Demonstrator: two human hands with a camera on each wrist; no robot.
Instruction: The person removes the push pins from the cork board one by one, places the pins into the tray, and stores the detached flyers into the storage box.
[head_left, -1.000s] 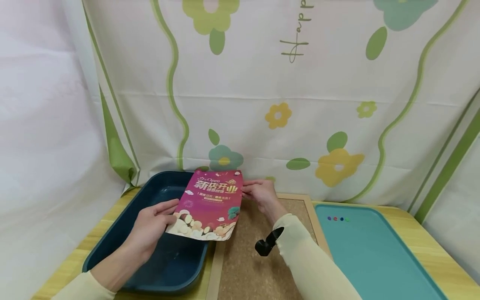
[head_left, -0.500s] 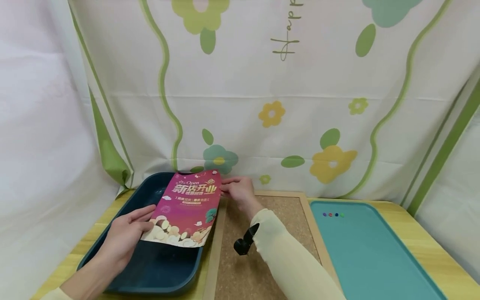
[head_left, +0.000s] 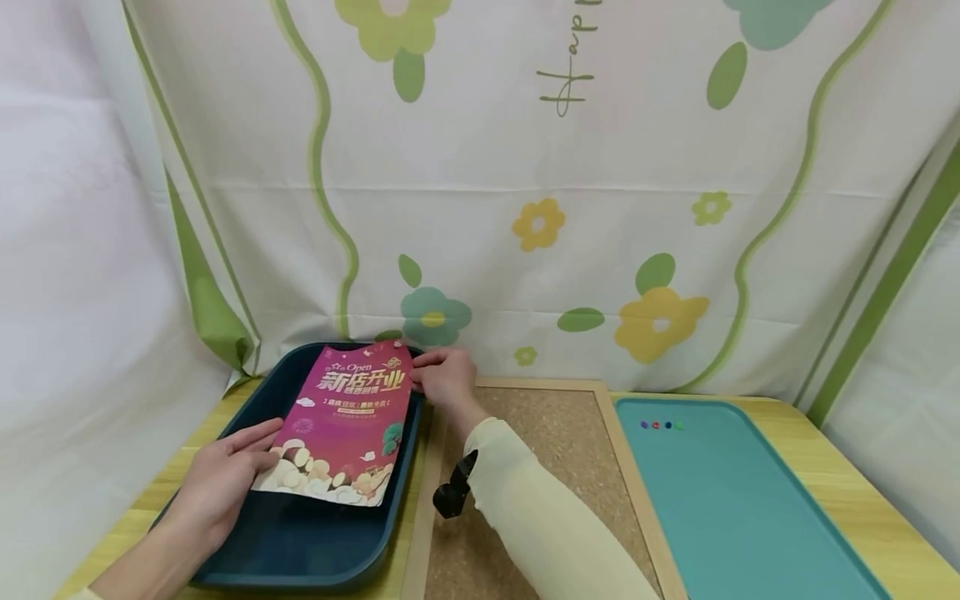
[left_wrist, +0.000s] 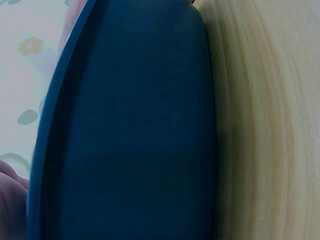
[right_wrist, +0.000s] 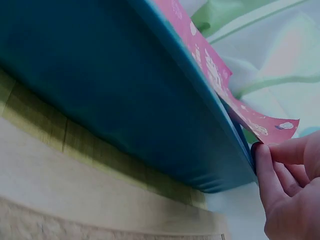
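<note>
A magenta printed flyer [head_left: 345, 425] with gold lettering is held over the dark blue tub [head_left: 300, 554], tilted a little. At its left edge my left hand [head_left: 225, 475] pinches the sheet between thumb and fingers. The right hand [head_left: 447, 382] pinches the flyer's upper right edge, close above the tub's rim. In the right wrist view, the right hand's thumb and finger [right_wrist: 287, 150] meet at the edge of the curled flyer [right_wrist: 260, 122]. Only part of the left hand [left_wrist: 11, 200] shows beyond the tub wall [left_wrist: 135, 125] in the left wrist view.
A wood-framed cork board [head_left: 551, 433] lies right of the tub. Further right is a teal tray [head_left: 750, 500] with several small coloured pins [head_left: 662, 425] near its far left corner. A flower-patterned cloth [head_left: 480, 167] hangs behind the wooden table [head_left: 840, 467].
Both hands have carried the flyer leftward and slightly lower, from partly above the cork board to wholly over the tub. The head view has shifted slightly.
</note>
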